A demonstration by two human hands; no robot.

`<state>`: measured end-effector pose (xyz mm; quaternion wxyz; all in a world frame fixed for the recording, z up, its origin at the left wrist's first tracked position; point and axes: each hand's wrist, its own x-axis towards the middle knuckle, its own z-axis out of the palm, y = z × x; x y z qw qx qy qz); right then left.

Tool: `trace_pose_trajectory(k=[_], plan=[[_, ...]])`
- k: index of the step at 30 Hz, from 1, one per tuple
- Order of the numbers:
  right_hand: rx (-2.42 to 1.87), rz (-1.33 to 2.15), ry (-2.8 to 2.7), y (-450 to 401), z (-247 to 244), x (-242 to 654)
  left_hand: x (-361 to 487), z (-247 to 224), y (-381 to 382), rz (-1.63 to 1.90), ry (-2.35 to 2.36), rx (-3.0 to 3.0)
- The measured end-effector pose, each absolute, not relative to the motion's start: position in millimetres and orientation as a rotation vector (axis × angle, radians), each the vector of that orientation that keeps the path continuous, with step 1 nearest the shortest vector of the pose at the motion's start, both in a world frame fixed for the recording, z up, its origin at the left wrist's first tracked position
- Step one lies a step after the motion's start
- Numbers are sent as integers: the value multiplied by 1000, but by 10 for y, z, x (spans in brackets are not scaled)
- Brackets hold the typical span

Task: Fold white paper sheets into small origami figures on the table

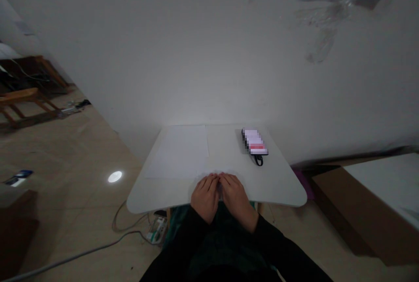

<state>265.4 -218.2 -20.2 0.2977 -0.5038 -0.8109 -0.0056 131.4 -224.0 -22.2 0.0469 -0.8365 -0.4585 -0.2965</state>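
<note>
My left hand (206, 194) and my right hand (234, 192) meet near the front edge of a small white table (275, 186). Their fingertips touch or almost touch, and the fingers of each are curled and pressed together. A small pale patch shows between the hands, but what they hold, if anything, is hidden under the fingers. Just beyond my left hand lies a white sheet of paper (178, 151), flat on the table's left half. Farther off on the right, a phone (255, 142) with a blurred lit screen lies with a black loop at its near end.
A pale wall (203, 55) stands right behind the table. To the right is a brown box (366, 212) with a white top. A grey cable (98, 249) crosses the floor at the left, close to a small container (159, 229) beneath the table. A wooden stool (26, 96) stands farther left.
</note>
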Motion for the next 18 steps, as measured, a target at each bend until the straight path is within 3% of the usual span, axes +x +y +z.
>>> trace_pose_trajectory(k=[18], plan=[[-1466,-38,-2139,-2160,-182,3009,1381,-105,-2376,-736,-1627,-2309]])
